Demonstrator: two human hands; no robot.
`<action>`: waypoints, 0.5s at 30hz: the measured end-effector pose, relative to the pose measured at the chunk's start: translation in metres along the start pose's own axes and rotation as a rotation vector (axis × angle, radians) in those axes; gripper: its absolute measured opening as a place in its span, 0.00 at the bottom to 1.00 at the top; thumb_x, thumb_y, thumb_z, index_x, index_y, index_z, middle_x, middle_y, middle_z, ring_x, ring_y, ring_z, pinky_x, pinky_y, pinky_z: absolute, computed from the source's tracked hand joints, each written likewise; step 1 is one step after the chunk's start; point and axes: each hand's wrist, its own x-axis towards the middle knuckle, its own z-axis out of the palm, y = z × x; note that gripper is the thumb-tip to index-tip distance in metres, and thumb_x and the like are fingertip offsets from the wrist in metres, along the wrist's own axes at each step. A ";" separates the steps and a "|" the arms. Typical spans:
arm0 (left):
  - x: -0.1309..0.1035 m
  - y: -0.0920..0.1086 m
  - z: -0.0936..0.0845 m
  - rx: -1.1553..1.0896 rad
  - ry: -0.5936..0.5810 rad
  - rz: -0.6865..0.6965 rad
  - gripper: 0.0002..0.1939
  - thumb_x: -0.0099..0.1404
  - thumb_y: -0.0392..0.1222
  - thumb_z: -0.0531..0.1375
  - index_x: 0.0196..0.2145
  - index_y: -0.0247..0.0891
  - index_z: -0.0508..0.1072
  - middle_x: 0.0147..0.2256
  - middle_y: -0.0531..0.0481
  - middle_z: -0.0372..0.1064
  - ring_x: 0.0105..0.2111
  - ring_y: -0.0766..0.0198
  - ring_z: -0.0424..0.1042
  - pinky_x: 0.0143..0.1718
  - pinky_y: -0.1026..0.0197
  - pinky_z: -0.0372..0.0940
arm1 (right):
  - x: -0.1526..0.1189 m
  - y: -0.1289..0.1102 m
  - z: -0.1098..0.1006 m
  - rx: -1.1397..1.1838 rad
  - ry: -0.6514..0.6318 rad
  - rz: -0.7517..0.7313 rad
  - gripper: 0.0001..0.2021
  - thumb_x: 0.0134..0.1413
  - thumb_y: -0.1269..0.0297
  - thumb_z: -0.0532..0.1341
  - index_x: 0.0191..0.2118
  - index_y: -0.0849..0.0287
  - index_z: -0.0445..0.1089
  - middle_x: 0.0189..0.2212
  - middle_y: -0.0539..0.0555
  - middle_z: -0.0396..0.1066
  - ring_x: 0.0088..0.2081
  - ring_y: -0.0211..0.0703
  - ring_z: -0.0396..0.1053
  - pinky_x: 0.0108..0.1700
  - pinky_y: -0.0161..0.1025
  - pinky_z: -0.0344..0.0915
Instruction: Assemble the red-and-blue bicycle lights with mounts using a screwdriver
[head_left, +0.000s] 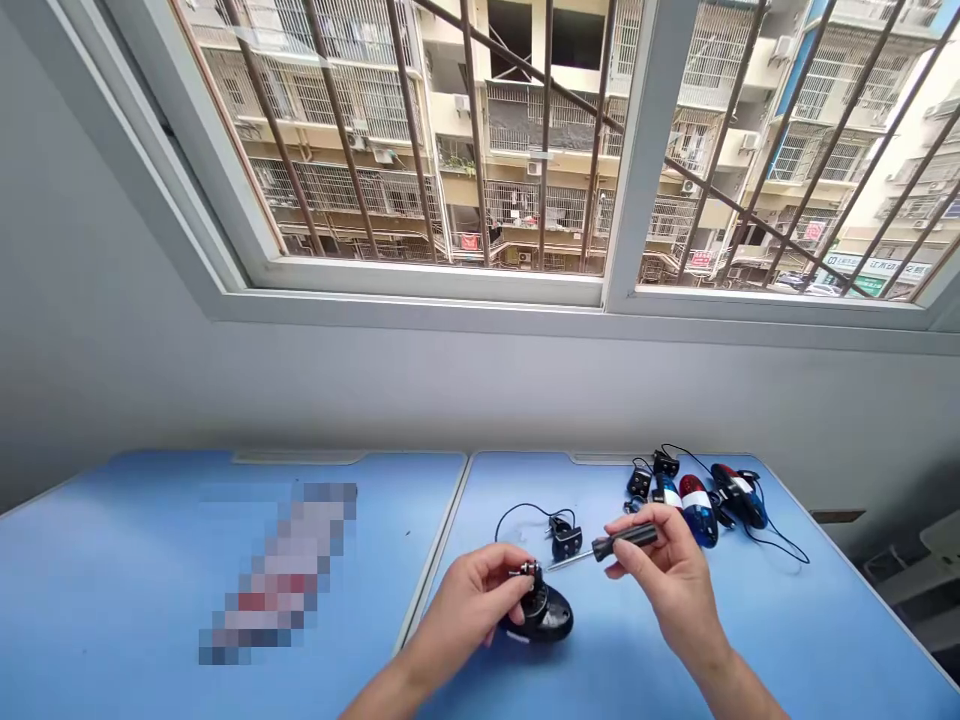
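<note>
My left hand (480, 597) pinches the small clamp bracket on top of a black oval bike horn unit (547, 618), which rests on the blue table. Between the fingers of my right hand (671, 570) is a screwdriver (626, 541) with a black handle. Its thin metal shaft points left, and the tip is at or very near the bracket; contact cannot be made out. A thin black cable loops behind my left hand to a small black button switch (565, 538) on the table. My left fingers partly hide the bracket.
Several red, white and blue light-and-horn units (699, 510) with cables and black switches (640, 482) lie at the table's back right. A pixelated long object (281, 575) lies on the left tabletop (135, 560). A seam divides the tables; wall and barred window stand behind.
</note>
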 end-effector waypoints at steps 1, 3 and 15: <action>0.001 -0.002 0.001 -0.031 0.010 -0.016 0.13 0.54 0.45 0.61 0.33 0.33 0.74 0.17 0.55 0.66 0.14 0.70 0.58 0.14 0.69 0.52 | -0.001 0.000 0.000 -0.018 -0.010 -0.009 0.09 0.50 0.62 0.67 0.36 0.55 0.67 0.34 0.51 0.73 0.31 0.38 0.71 0.31 0.37 0.76; 0.001 -0.006 0.003 -0.094 0.020 -0.012 0.14 0.53 0.47 0.62 0.33 0.33 0.73 0.16 0.55 0.66 0.14 0.70 0.58 0.14 0.69 0.53 | -0.002 0.002 -0.001 -0.058 -0.027 -0.030 0.08 0.51 0.63 0.66 0.36 0.55 0.67 0.35 0.51 0.73 0.31 0.38 0.71 0.31 0.37 0.76; -0.010 -0.007 -0.009 0.391 0.000 0.497 0.10 0.61 0.38 0.57 0.36 0.44 0.79 0.30 0.49 0.71 0.26 0.63 0.67 0.29 0.64 0.63 | -0.007 0.007 -0.003 -0.218 -0.045 -0.107 0.09 0.52 0.65 0.65 0.38 0.54 0.66 0.36 0.53 0.74 0.34 0.43 0.73 0.32 0.40 0.75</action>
